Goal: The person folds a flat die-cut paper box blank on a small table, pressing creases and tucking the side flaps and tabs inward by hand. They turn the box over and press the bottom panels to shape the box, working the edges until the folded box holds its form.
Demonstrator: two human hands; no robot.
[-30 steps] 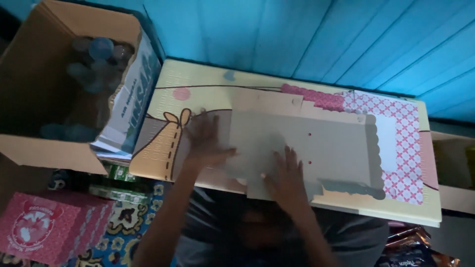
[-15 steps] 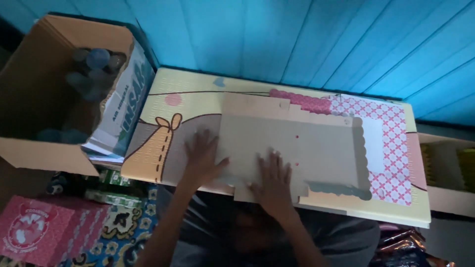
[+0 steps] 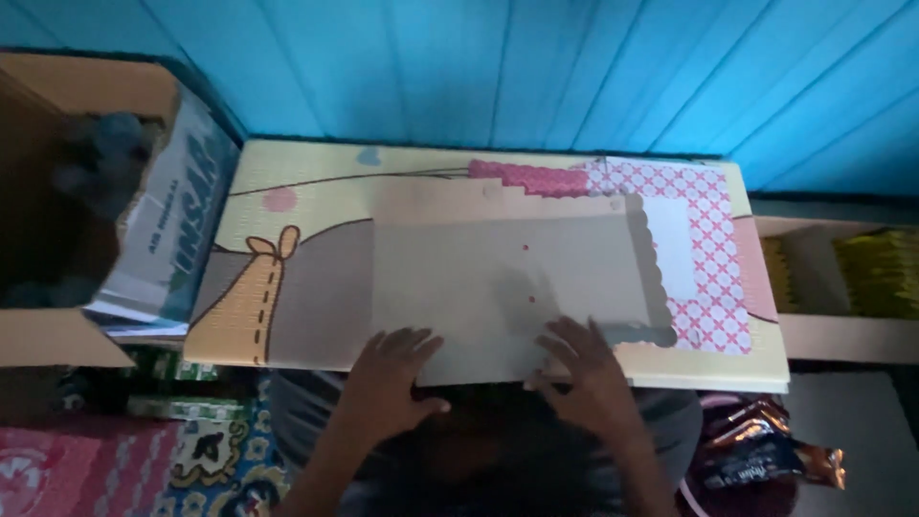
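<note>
A flat grey-brown cardboard sheet (image 3: 507, 278) with scalloped right edge lies on a small table with a printed cartoon top (image 3: 287, 206). My left hand (image 3: 392, 378) grips the sheet's near edge at the left, fingers on top. My right hand (image 3: 584, 369) holds the same near edge further right, fingers spread over the card. A second cardboard piece (image 3: 440, 196) shows under it at the back. A pink patterned sheet (image 3: 704, 239) lies beneath at the right.
An open cardboard box (image 3: 105, 230) with dark objects inside stands at the left. A box of yellow packets (image 3: 852, 278) is at the right. A blue plank wall (image 3: 479, 67) is behind. A snack packet (image 3: 766, 455) lies on the floor at the lower right, and a patterned mat (image 3: 201, 460) lies at the lower left.
Both hands have slid back from the middle of the cardboard sheet to its near edge. The camera has shifted, so the table appears larger and more centred.
</note>
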